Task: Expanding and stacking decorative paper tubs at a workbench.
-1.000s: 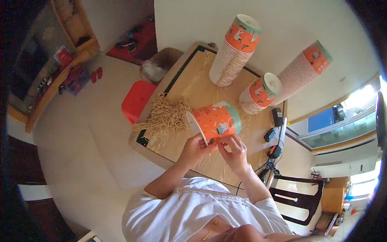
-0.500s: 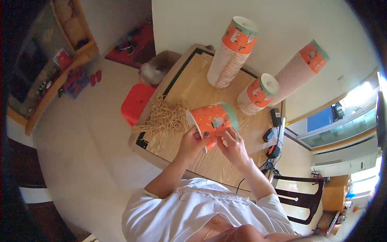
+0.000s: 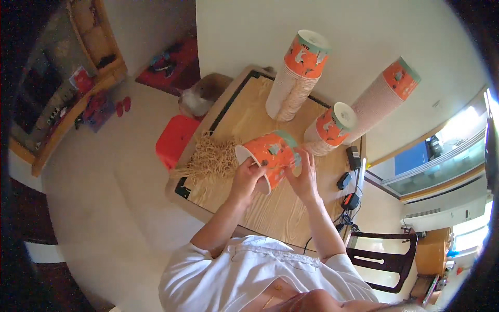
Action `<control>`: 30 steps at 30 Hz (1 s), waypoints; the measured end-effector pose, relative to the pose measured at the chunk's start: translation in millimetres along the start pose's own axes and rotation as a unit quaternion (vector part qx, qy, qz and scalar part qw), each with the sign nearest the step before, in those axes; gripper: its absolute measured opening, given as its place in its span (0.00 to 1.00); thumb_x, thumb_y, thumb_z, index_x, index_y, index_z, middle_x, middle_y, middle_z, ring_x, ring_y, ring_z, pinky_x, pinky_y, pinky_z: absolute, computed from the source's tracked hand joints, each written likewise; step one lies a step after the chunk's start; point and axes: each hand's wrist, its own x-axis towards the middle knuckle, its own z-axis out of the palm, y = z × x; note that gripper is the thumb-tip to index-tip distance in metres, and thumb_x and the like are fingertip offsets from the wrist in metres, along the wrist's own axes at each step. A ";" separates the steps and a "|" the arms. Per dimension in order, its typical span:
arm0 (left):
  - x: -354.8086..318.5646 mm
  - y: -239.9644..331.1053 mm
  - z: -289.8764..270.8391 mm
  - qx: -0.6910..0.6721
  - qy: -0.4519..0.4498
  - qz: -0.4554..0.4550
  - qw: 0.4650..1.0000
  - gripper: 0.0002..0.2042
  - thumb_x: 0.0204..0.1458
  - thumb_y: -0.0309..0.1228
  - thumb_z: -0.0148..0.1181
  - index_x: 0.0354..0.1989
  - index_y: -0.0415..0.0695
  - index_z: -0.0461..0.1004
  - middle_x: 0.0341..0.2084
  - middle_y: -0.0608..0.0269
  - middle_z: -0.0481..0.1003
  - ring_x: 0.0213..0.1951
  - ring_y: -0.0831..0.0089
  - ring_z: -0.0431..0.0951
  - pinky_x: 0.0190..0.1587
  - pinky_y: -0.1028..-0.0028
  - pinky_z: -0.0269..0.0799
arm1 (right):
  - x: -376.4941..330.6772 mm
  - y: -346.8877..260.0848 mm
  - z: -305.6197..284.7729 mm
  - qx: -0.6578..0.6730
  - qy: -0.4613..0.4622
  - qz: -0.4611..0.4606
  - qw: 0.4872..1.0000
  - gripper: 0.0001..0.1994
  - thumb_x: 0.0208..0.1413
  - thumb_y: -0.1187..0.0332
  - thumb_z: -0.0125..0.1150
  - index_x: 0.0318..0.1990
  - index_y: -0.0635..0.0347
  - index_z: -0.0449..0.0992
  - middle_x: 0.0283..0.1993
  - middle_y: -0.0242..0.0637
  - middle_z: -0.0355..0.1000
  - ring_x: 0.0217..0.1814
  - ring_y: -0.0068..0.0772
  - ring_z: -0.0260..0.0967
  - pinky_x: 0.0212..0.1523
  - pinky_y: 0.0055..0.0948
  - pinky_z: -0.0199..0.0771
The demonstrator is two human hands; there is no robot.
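Wood-grain table [image 3: 278, 218], three cup stacks [image 3: 297, 83] behind, short one [image 3: 328, 127] masking another's base; twine tangle [image 3: 212, 158] to the left, black adapter [image 3: 353, 157] to the right; orange cup [image 3: 273, 152] tilted over table, left hand [image 3: 247, 179] clamped on its rim, right hand [image 3: 303, 179] half open at its green end, hold unclear.

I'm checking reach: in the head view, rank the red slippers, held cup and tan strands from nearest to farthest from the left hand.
1. Held cup: in the left hand.
2. Tan strands: left side, on the table.
3. Red slippers: far left, on the floor.
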 end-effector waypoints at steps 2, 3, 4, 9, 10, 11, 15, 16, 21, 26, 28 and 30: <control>15.3 -2.8 0.9 -0.059 -0.006 -0.010 0.998 0.16 0.49 0.26 0.54 0.48 0.39 0.65 0.42 0.60 0.72 0.43 0.74 0.73 0.45 0.71 0.69 | 8.2 13.5 2.1 0.172 -0.077 0.088 0.978 0.25 0.41 0.71 0.62 0.50 0.57 0.64 0.51 0.47 0.61 0.53 0.50 0.59 0.52 0.39 0.62; 21.0 -1.2 3.4 -0.118 -0.007 -0.022 0.993 0.16 0.50 0.27 0.54 0.48 0.39 0.65 0.42 0.61 0.72 0.42 0.74 0.73 0.44 0.71 0.69 | 14.6 13.5 -0.1 0.172 -0.075 0.087 0.978 0.25 0.41 0.71 0.62 0.50 0.57 0.64 0.51 0.47 0.61 0.53 0.50 0.59 0.52 0.39 0.62; 24.1 -0.6 6.9 -0.118 -0.010 -0.021 0.993 0.16 0.50 0.27 0.54 0.48 0.39 0.65 0.42 0.61 0.72 0.42 0.74 0.73 0.44 0.71 0.69 | 21.0 13.5 -3.6 0.140 -0.062 0.076 0.985 0.25 0.41 0.71 0.62 0.50 0.58 0.63 0.51 0.47 0.60 0.54 0.50 0.59 0.53 0.40 0.62; 37.0 -8.1 43.6 0.026 -0.113 0.092 0.989 0.22 0.50 0.24 0.53 0.55 0.43 0.58 0.48 0.62 0.66 0.47 0.72 0.69 0.50 0.67 0.67 | 75.1 9.8 -38.3 -0.020 0.002 -0.074 0.997 0.25 0.41 0.73 0.59 0.51 0.58 0.64 0.50 0.47 0.59 0.53 0.52 0.57 0.51 0.47 0.60; 49.5 -13.1 44.9 0.033 -0.132 0.082 0.987 0.24 0.50 0.21 0.52 0.56 0.45 0.55 0.52 0.62 0.62 0.51 0.71 0.66 0.52 0.65 0.66 | 89.2 3.9 -50.5 -0.032 -0.006 -0.076 0.997 0.25 0.40 0.72 0.60 0.51 0.57 0.64 0.51 0.47 0.59 0.53 0.51 0.56 0.51 0.47 0.60; 61.2 -20.2 51.2 0.031 -0.134 0.087 0.987 0.24 0.50 0.21 0.52 0.56 0.45 0.55 0.52 0.62 0.62 0.51 0.71 0.66 0.52 0.65 0.66 | 103.4 3.2 -58.8 -0.045 -0.015 -0.078 0.996 0.26 0.40 0.72 0.60 0.51 0.56 0.64 0.51 0.47 0.59 0.53 0.51 0.56 0.52 0.47 0.59; 129.1 -18.8 119.9 -0.138 -0.111 0.061 0.982 0.23 0.50 0.22 0.51 0.56 0.47 0.58 0.51 0.65 0.65 0.51 0.68 0.67 0.53 0.64 0.66 | 166.1 12.1 -92.6 -0.242 0.017 -0.178 0.954 0.26 0.41 0.69 0.59 0.53 0.53 0.65 0.55 0.45 0.58 0.54 0.48 0.56 0.50 0.44 0.60; 142.5 -9.4 136.8 -0.141 -0.115 0.069 0.981 0.22 0.51 0.23 0.51 0.56 0.48 0.58 0.50 0.65 0.66 0.51 0.68 0.68 0.52 0.63 0.66 | 183.7 10.2 -97.6 -0.280 0.025 -0.199 0.939 0.25 0.41 0.69 0.58 0.52 0.52 0.65 0.55 0.44 0.58 0.53 0.48 0.57 0.50 0.44 0.60; 232.5 26.4 207.3 -0.027 -0.105 0.205 0.973 0.18 0.52 0.31 0.53 0.51 0.48 0.59 0.44 0.64 0.68 0.46 0.70 0.70 0.49 0.64 0.68 | 269.8 21.3 -118.5 -0.417 0.124 -0.303 0.848 0.23 0.41 0.70 0.56 0.50 0.50 0.67 0.55 0.42 0.59 0.54 0.46 0.58 0.50 0.43 0.60; 282.7 49.1 232.4 -0.125 -0.089 0.156 0.976 0.14 0.53 0.35 0.53 0.45 0.46 0.60 0.39 0.64 0.68 0.40 0.73 0.72 0.46 0.66 0.70 | 324.0 42.6 -108.2 -0.397 0.129 -0.319 0.851 0.24 0.41 0.70 0.56 0.51 0.50 0.67 0.55 0.41 0.59 0.54 0.46 0.58 0.50 0.43 0.61; 305.2 39.6 229.2 -0.122 -0.086 0.185 0.971 0.14 0.54 0.36 0.53 0.45 0.45 0.61 0.38 0.63 0.69 0.39 0.73 0.72 0.43 0.68 0.71 | 335.2 53.9 -95.6 -0.392 0.128 -0.320 0.853 0.24 0.41 0.71 0.57 0.51 0.50 0.67 0.55 0.41 0.59 0.54 0.46 0.58 0.50 0.43 0.61; 324.9 24.4 218.3 -0.071 -0.110 0.212 0.968 0.14 0.54 0.35 0.53 0.44 0.44 0.62 0.36 0.63 0.70 0.38 0.73 0.73 0.42 0.69 0.72 | 344.7 67.1 -84.3 -0.376 0.104 -0.305 0.869 0.25 0.40 0.71 0.58 0.52 0.50 0.67 0.55 0.40 0.59 0.55 0.45 0.57 0.51 0.42 0.61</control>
